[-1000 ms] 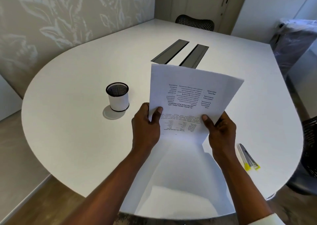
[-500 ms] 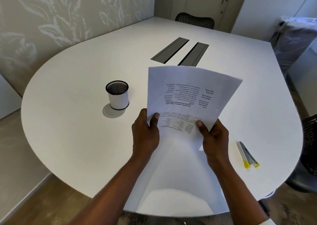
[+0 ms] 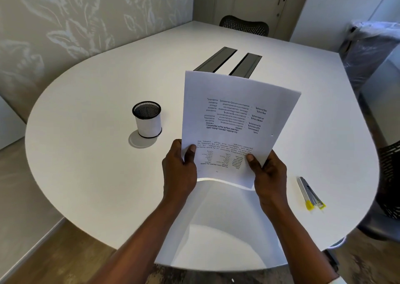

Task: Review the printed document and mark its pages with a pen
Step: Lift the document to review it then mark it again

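I hold the printed document [image 3: 236, 110], a few white sheets with black text, upright above the white table [image 3: 93, 145]. My left hand [image 3: 179, 171] grips its lower left edge with the thumb on the page. My right hand [image 3: 269, 175] grips the lower right corner, thumb on the text. Two pens with yellow ends [image 3: 310, 194] lie on the table to the right of my right hand, apart from it.
A white pen cup with a black mesh rim [image 3: 147, 119] stands to the left of the document. Two dark cable slots [image 3: 229, 62] sit in the table beyond the paper. Black mesh chairs [image 3: 244, 26] stand at the far side and at the right edge.
The document has been lifted slightly off the table and tilted more upright; both hands moved a little nearer with it. Pens and cup have not moved.
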`<state>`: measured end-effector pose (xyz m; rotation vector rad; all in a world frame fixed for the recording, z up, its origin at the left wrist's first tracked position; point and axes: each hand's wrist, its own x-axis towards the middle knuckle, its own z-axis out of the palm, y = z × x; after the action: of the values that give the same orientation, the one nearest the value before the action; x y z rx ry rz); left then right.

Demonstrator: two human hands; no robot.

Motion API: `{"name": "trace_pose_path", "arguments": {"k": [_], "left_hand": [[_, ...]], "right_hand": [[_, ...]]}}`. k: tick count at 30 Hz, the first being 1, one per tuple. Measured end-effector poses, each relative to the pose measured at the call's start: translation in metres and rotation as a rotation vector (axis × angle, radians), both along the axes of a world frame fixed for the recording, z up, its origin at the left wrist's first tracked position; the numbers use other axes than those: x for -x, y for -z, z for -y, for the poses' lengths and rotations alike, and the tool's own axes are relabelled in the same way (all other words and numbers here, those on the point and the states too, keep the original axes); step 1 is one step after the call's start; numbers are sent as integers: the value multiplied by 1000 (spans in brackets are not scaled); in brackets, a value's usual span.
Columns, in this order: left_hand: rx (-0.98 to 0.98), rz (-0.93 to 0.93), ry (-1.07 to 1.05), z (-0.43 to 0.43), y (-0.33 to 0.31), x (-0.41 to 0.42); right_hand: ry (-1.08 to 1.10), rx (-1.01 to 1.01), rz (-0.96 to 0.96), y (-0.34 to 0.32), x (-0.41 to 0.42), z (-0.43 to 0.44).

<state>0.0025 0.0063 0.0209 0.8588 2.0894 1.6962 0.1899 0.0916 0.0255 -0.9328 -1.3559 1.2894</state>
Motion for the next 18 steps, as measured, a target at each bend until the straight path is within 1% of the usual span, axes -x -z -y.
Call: {"name": "trace_pose_path", "arguments": {"k": [6,11,18], "left_hand": [[-17,12,3,4,5,-6],[-21,-23,-6,5,7,-7],[-75,31,7,12,4,-7]], "right_hand": [[-14,16,-12,7,-1,3],[-13,-31,19,5,-3,3],[16,-75,63,8,-7,0]]}}
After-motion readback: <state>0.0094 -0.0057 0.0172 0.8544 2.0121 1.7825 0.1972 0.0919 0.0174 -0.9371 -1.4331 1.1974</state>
